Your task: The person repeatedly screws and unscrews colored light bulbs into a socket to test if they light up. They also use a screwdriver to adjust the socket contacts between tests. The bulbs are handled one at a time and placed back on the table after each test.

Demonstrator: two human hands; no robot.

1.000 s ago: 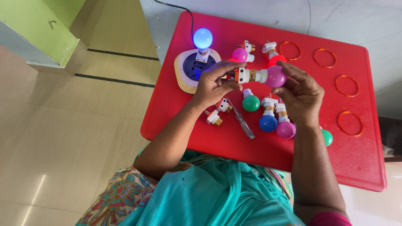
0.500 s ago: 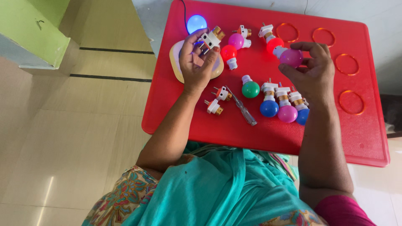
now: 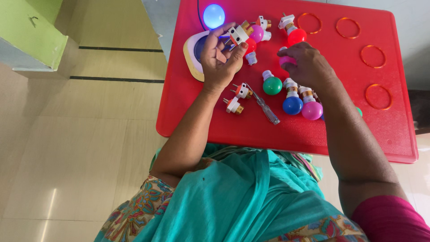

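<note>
Two hands work over a red counter seen from above. The left hand has its grip closed on a white plug-in bulb holder, lifted just above a round socket board where a blue bulb glows. The right hand lies palm down, its grip closed over a pink bulb that touches the counter or hangs just above it.

Judging by the layout, the work looks partly done: a blue, a pink and other bulbs already sit in holders near the right wrist, while a green bulb, a red bulb and two loose holders beside a tester screwdriver remain apart.

A second ago both hands held the pink bulb and holder joined; now they are separated, and the right hand has lowered the bulb.
</note>
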